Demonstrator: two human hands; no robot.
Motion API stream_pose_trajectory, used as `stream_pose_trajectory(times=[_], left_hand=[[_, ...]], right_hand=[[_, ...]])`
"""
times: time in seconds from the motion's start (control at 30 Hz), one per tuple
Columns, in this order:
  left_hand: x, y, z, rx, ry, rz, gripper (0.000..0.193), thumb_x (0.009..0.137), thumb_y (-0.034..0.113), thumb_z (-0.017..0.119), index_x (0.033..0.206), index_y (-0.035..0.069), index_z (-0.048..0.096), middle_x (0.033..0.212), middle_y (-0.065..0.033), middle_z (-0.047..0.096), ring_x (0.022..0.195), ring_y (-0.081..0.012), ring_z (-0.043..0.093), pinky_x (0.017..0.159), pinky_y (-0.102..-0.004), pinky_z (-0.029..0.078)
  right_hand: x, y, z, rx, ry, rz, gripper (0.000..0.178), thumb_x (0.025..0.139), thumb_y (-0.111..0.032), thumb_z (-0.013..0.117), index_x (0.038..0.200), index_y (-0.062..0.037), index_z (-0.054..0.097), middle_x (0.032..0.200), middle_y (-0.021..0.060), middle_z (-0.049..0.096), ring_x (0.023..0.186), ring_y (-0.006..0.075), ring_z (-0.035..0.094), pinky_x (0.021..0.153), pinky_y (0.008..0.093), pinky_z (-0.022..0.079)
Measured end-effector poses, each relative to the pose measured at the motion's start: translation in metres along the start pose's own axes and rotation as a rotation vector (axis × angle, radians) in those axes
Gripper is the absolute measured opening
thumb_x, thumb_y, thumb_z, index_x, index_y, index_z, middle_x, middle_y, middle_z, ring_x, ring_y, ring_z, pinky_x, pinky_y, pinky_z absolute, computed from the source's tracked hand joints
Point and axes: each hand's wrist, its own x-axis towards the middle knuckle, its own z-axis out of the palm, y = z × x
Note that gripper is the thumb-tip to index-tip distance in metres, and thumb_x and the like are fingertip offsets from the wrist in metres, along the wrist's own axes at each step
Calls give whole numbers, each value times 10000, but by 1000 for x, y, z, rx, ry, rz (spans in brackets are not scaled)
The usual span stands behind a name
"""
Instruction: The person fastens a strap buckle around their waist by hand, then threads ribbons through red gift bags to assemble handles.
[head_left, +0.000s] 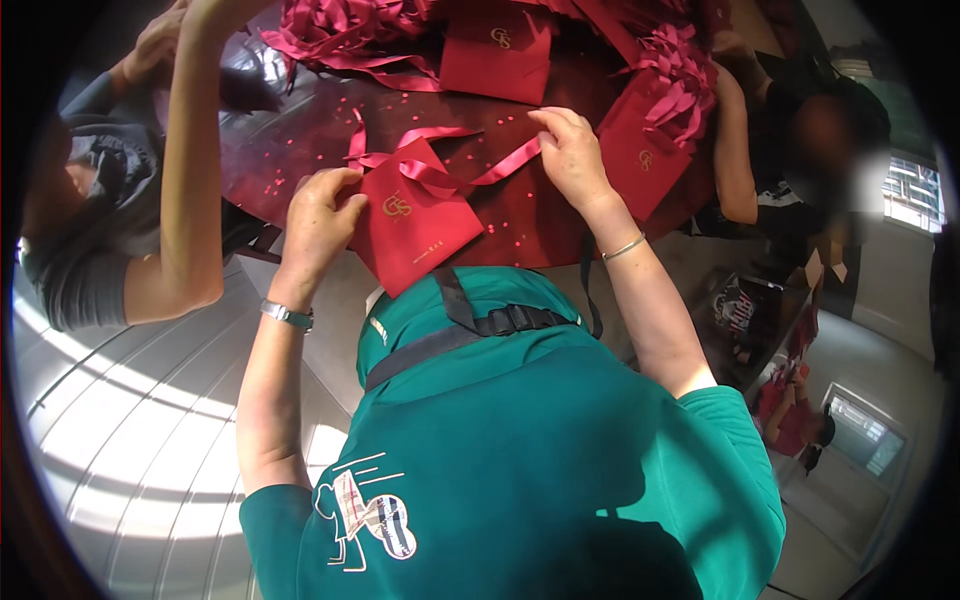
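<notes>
While pinching the end of a pink satin ribbon (pixel 506 167) between thumb and fingers of the right hand (pixel 573 160), holds the left hand (pixel 318 212) at the left edge of a red gift bag (pixel 425 240), half curled, with a gap behind the fingertips; cannot tell about any grip there on bag or ribbon. Has the bag lying between both hands, gold emblem (pixel 396 205) up, near corner jutting past the edge of the dark red surface (pixel 545 215), ribbon looped loosely over its upper end. Wears a wristwatch (pixel 287 314) on the left, a thin bangle (pixel 623 247) on the right, and a green T-shirt (pixel 540 430) with a black buckled strap (pixel 425 355) across the waist. Faces a second red bag (pixel 495 62) beyond, and a third red bag (pixel 635 185) to the right, partly under heaped pink ribbons (pixel 682 90). Has small pink scraps (pixel 280 185) scattered around. Shares the surface with a grey-sleeved co-worker (pixel 195 190) at left and another co-worker (pixel 737 150) at right.
</notes>
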Motion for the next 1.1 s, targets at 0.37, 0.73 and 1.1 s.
stream_pose_trajectory(times=[0.37, 0.73, 1.1], left_hand=[[-6, 51, 1, 83, 84, 210, 189, 699, 56, 708, 877, 82, 649, 845, -52, 636, 875, -262, 568, 781, -381, 438], [-3, 35, 7, -144, -61, 46, 218, 745, 7, 669, 956, 43, 629, 876, -112, 638, 905, -272, 616, 778, -357, 506], [-6, 18, 5, 43, 64, 9, 301, 773, 44, 660, 1074, 62, 652, 998, -124, 653, 1030, -289, 587, 881, -389, 462]], right_hand=[[85, -111, 12, 387, -944, 56, 218, 793, -245, 699, 803, -28, 711, 675, 61, 654, 628, 144, 602, 607, 302, 486], [83, -108, 62, 241, -297, 354, 236, 732, -275, 663, 826, -71, 735, 789, 124, 703, 772, 256, 679, 756, 364, 527], [43, 0, 4, 575, -201, 255, 252, 868, -72, 583, 1095, 17, 650, 938, 73, 685, 817, 126, 624, 732, 272, 500]])
